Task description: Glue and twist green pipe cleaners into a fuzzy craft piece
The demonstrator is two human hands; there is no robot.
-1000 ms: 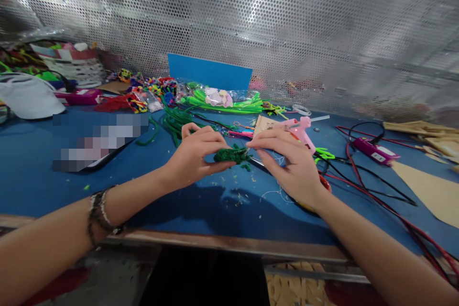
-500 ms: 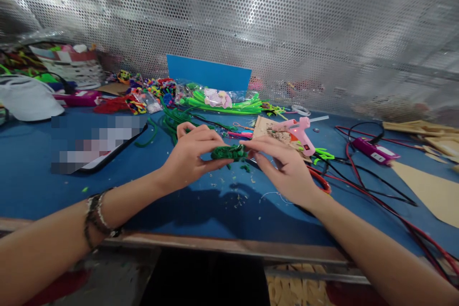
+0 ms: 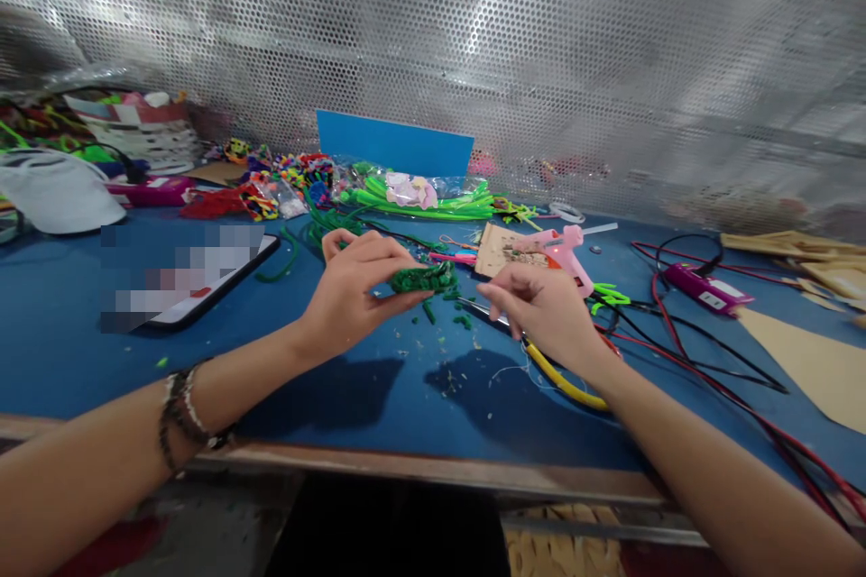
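Between the thumb and fingers of my left hand is a small, fuzzy dark green bundle, which looks like wound pipe cleaner. My right hand hovers just right of it, apart from it, thumb and fingertips pinched together. Whatever that pinch holds, if anything, is too small to make out. Under my right hand lies a hand tool with a pointed metal tip and a yellow handle, partly covered by the hand. Short green clippings are scattered below the bundle.
A pink glue gun rests on cardboard beyond my right hand. Cables and a purple power strip lie to the right. A phone stands left of my left hand. Green pipe cleaners lie at the back.
My right hand has let go of the green bundle and drawn back to the right and slightly down. The bundle stays in my left hand, and the tool's tip and yellow handle now show.
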